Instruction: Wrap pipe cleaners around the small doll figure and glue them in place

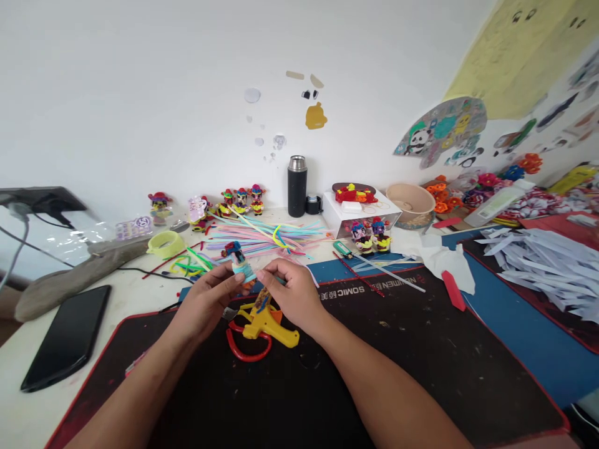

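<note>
A small pipe-cleaner figure (241, 269), with a red and blue headpiece and a light-blue body, is gripped between the fingers of my left hand (204, 300). From the other side, my right hand (297, 296) pinches the edge of the light-blue part with thumb and forefinger. Its fingertips partly cover the figure's right side. Just below both hands, on the black desk mat, lies a yellow glue gun (269, 329). Red-handled scissors (249, 358) lie partly beneath it.
Behind the hands, pastel pipe cleaners (262, 236) are spread near a black thermos (297, 190). Finished figures (241, 201) stand along the wall. A phone (68, 337) lies at left, a tape roll (166, 244) beyond it. White paper strips (547, 268) are heaped at right.
</note>
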A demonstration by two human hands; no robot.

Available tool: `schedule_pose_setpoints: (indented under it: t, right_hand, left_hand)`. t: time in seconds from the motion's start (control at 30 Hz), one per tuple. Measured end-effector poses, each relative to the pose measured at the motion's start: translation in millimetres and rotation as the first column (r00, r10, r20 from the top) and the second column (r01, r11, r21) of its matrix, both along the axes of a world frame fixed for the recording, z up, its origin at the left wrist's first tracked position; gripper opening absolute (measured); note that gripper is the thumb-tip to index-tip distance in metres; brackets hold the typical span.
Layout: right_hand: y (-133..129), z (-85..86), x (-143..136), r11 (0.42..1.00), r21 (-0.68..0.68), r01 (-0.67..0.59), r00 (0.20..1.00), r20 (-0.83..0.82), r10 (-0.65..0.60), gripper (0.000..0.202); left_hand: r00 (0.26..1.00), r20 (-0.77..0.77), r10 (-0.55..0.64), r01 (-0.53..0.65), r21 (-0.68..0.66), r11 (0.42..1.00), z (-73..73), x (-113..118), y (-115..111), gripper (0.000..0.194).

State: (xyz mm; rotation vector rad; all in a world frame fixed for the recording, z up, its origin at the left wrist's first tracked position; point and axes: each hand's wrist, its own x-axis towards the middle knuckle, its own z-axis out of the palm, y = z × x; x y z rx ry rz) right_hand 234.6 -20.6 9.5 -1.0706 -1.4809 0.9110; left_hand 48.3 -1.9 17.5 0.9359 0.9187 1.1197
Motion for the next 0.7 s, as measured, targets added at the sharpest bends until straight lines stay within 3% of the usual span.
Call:
schedule_pose_setpoints:
  t: [0.47, 0.7]
  right_hand:
    - [1.5, -0.1, 1.9, 0.999, -0.018, 0.035, 0.999, -0.004, -0.035, 0.022]
    - [0.1, 1.8, 0.6, 0.998, -0.054, -0.025, 0.998, -0.060, 0.021, 0.022]
  left_hand:
    - [0.985, 0.154, -0.071, 0.084, -0.075, 0.994, 0.6, -0.2, -1.9, 0.036]
    - [0.975, 0.199, -0.101, 0.122, -0.095, 0.988, -1.6, -1.7, -3.7, 0.035]
